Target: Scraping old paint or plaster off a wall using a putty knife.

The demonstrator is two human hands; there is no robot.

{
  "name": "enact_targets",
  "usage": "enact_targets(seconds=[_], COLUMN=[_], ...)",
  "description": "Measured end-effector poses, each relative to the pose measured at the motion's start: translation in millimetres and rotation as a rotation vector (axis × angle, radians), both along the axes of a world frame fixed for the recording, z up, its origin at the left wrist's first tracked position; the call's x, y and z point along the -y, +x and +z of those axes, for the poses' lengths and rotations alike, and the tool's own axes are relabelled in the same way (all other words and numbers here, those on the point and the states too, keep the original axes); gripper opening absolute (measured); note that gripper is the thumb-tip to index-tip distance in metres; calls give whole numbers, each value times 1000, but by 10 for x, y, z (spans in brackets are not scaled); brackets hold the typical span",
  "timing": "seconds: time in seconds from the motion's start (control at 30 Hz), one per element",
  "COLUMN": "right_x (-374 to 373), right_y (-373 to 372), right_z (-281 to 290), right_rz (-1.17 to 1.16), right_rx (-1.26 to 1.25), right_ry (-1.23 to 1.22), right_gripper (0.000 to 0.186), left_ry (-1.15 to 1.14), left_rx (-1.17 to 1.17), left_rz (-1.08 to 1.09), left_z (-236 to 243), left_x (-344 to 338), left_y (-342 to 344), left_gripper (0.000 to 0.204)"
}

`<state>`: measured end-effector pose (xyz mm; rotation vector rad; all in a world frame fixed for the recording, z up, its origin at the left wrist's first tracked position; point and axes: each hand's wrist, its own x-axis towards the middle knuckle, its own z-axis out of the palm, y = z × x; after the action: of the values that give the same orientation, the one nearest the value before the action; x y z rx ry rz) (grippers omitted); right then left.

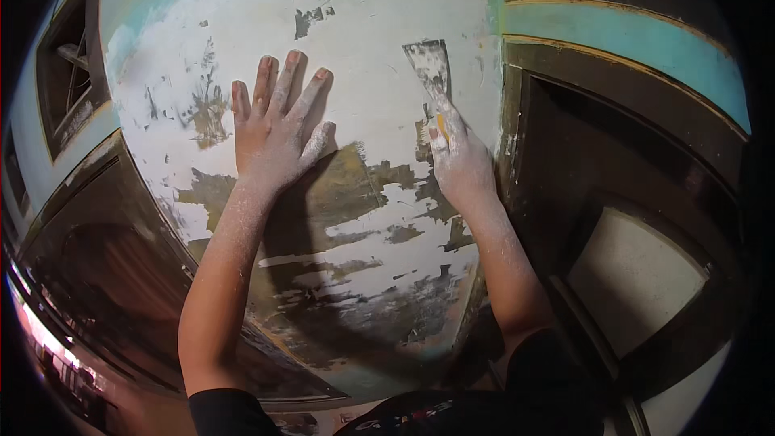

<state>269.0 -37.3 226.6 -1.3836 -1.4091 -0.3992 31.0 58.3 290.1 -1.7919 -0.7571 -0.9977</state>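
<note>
A wall (387, 0) stands before me, patched with white filler over darker, bare areas. My left hand (278, 129) lies against it with the fingers spread, holding nothing; white dust coats the hand and forearm. To its right, my right hand (466, 169) is closed round the handle of a putty knife (429, 63). The blade points up and rests on or close to the white surface, smeared with grey and white. A bit of yellow handle shows between my fingers; the palm hides the remainder. Below the hands, brownish unfilled patches alternate with ragged white streaks.
Dark wooden frames border the wall: a door (105, 250) on the left, and on the right a dark frame with a pale panel (638, 274). Turquoise paint (638, 52) runs across the upper right. A small barred opening (73, 64) is at the upper left.
</note>
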Motion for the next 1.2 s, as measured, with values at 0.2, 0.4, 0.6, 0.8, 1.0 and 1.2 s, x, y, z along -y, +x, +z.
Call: enact_targets(seconds=[0.2,0.4,0.6,0.8,1.0,1.2], right_x=[-22,-41,-48,-95,-248,-275], right_y=[-126,-249,-482,-657,-790,-843], right_z=[-158,14,383,268,505,473], right_rz=[-82,-29,-86,-62,-128,-125], right_rx=[135,189,293,382,502,513], right_ry=[-34,-83,-142,-158,-31,-9], right_gripper=[42,46,49,42,49,49], left_ry=[82,154,154,184,282,264], left_rx=[-89,94,66,-11,146,151], left_rz=[139,139,92,112,150,127], left_z=[366,669,558,655,1053,958], left_x=[-72,-144,-195,-251,-325,-321], left_y=[-139,-235,-273,-443,-853,-793], left_gripper=[65,64,65,65,62,64])
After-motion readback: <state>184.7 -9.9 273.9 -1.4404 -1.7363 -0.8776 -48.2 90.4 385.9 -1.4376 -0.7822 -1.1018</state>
